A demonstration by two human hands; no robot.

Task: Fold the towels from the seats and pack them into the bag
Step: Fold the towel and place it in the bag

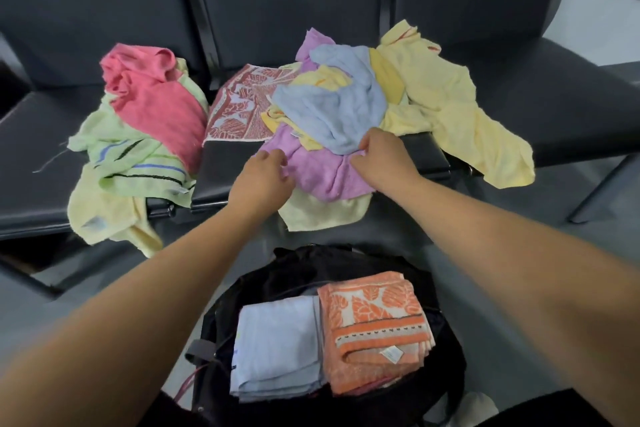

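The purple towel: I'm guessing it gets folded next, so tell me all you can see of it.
The purple towel is soft terry, crumpled and unfolded, at the front edge of the middle seat. The loose blue towel lies over its far part; a pale yellow towel hangs beneath it. The left hand grips its left edge, the right hand its right.

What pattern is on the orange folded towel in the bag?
Orange and white leaves on the orange folded towel; the head view shows it best.
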